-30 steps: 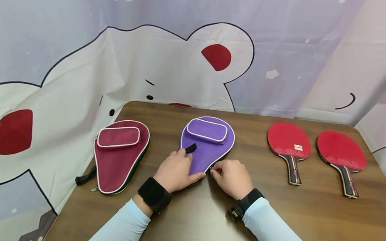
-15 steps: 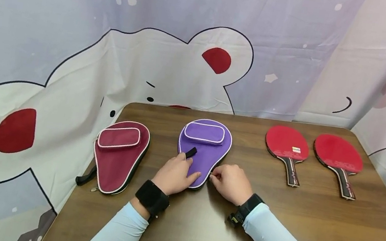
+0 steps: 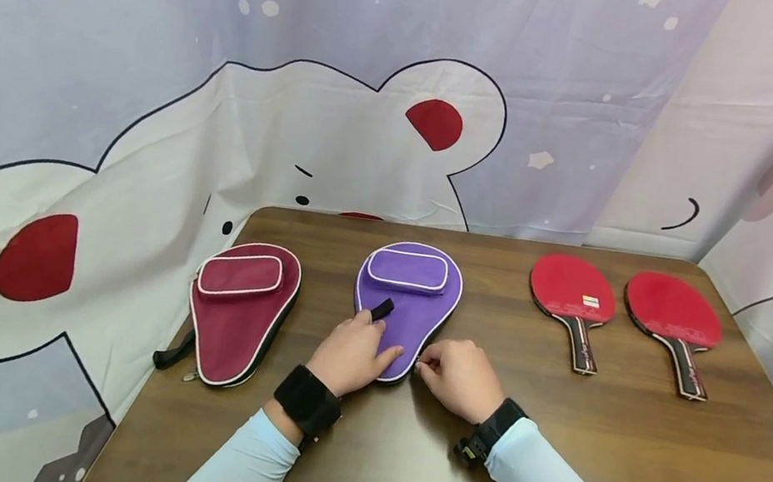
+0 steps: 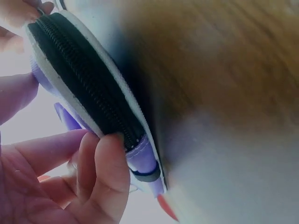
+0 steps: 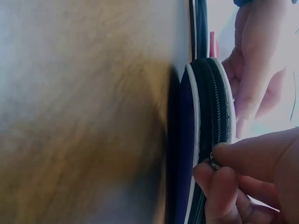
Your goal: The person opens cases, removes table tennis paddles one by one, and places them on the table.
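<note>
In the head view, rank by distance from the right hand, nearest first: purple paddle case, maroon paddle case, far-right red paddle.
1. purple paddle case, touching the right hand, just to its left.
2. far-right red paddle, off to the right.
3. maroon paddle case, at the table's left edge.

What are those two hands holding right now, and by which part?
The right hand pinches the zipper pull at the narrow end of the purple paddle case. The left hand presses flat on that end, thumb on its edge.

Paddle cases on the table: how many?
2: the purple case at the centre under both hands, the maroon case at the table's left edge. None seems hidden.
</note>
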Demonstrator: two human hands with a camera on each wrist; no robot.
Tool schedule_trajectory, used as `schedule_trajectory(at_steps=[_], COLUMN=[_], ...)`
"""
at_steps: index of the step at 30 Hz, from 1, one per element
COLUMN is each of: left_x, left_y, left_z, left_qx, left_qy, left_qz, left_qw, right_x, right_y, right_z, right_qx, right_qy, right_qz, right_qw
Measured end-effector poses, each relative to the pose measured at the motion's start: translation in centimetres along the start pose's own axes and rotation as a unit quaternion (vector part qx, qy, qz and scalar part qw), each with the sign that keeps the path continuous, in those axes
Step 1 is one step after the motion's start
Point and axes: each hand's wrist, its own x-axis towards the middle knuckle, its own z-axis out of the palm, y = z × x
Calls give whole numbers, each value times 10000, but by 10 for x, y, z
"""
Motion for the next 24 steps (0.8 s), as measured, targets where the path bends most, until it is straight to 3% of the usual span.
schedule_trajectory(at_steps=[8, 10, 14, 18, 21, 24], left_x=[-12, -18, -25, -20, -9, 3], left_y=[16, 21, 25, 10, -11, -32], left_z=[-2, -3, -8, -12, -15, -18], left_qx=[84, -9, -169, -234, -154, -127], left_qy=[5, -50, -16, 633, 1112, 956], left_qz=[-105, -20, 471, 845, 631, 241], left_qw=[9999, 10000, 9987, 9941, 9917, 9951], right_x=[-7, -9, -8, -5, -4, -4], right_y=[15, 23, 42, 54, 58, 61], right_z=[-5, -11, -23, -29, -28, -26], right_qx=[386, 461, 366, 288, 356, 428], right_qy=[-203, -341, -316, -157, -130, -82], right_qz=[-104, -60, 214, 506, 563, 546], right_qw=[9990, 9983, 9986, 9982, 9977, 9976])
